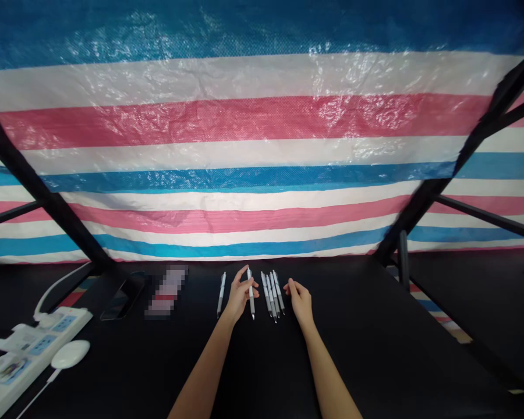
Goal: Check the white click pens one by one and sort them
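My left hand point(239, 299) grips a white-and-grey click pen point(251, 299) between thumb and fingers, its tip pointing down toward me. The index fingertip rests near the pen's top end. Just right of it lies a bunch of similar pens point(271, 295), side by side and slightly fanned on the black table. To the right of this bunch is my right hand point(301, 301), its fingers curled in and the thumb against them, with nothing visible in them. One more pen point(221, 295) lies alone to the left of my left hand.
Left on the black table point(375, 349) are a dark phone point(123, 297), a pixel-blurred flat item point(166, 292), a white power strip point(35, 349) with plugs, and a round white charger point(71, 354) on a cable. Black frame bars point(423, 218) and a striped sheet point(262, 122) stand behind.
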`<state>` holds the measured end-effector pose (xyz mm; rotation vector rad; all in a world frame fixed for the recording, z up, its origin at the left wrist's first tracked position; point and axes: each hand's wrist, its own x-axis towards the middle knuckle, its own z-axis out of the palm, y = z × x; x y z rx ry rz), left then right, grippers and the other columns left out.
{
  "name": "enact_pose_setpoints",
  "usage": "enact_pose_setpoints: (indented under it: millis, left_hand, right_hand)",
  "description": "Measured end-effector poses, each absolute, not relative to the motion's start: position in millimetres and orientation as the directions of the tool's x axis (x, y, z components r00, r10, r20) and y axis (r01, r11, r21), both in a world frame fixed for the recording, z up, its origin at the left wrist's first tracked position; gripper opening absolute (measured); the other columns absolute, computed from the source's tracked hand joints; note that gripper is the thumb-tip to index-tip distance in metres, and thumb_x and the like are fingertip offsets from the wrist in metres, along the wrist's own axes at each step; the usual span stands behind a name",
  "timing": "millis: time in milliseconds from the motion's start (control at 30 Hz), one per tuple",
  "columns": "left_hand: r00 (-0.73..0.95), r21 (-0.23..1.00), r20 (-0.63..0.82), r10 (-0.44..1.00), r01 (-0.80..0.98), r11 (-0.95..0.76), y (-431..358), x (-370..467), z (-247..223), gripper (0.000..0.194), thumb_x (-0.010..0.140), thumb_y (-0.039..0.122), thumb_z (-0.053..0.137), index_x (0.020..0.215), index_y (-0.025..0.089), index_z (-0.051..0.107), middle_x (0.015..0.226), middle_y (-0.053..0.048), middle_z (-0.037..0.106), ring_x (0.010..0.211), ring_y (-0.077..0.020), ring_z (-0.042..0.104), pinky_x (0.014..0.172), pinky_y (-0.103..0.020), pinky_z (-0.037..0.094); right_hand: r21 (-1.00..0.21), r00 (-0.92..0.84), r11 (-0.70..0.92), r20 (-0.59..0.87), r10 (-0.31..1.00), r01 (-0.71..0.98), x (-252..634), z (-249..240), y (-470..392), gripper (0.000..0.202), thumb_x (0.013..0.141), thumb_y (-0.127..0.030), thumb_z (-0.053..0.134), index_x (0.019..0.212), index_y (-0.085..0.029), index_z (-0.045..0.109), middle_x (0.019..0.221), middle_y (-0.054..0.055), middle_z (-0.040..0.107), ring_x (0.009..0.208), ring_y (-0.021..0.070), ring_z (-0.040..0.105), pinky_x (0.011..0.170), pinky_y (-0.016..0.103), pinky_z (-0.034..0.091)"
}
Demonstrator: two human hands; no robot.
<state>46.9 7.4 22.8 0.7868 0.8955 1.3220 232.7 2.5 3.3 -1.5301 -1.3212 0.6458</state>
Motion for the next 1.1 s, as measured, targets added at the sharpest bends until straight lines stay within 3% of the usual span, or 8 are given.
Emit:
enact_pose_setpoints:
  millis: [500,1100]
  left_hand:
    - [0.042,0.907,-0.099,0.994,-0.406,0.107,4.8,49.4,28.1,0.069,0.064,0.037,0.072,0.123,0.017,0.042,0.061,0.003,0.062,0.048,-0.0106,0.058,0.053,-0.027,0.051]
    - [0.055,0.902,-0.101,0.993,-0.416,0.115,5.2,47.6,26.2,0.070,0.065,0.037,0.072,0.124,0.018,0.041,0.062,0.002,0.063,0.047,-0.0114,0.059,0.054,-0.027,0.052]
  right_hand:
    - [-0.901,0.274,0.069,0.202,0.940,0.428,234.0,4.8,1.9,0.056,0.082,-0.062,0.034,0.062,-0.019,0.064,0.059,0.003,0.061,0.063,0.0201,0.058,0.059,0.027,0.039]
    - [-0.874,0.248,0.044,0.185,0.951,0.483,233.3,3.6,2.6,0.056,0.082,-0.062,0.033,0.063,-0.020,0.064,0.059,0.003,0.062,0.062,0.0202,0.057,0.058,0.027,0.038]
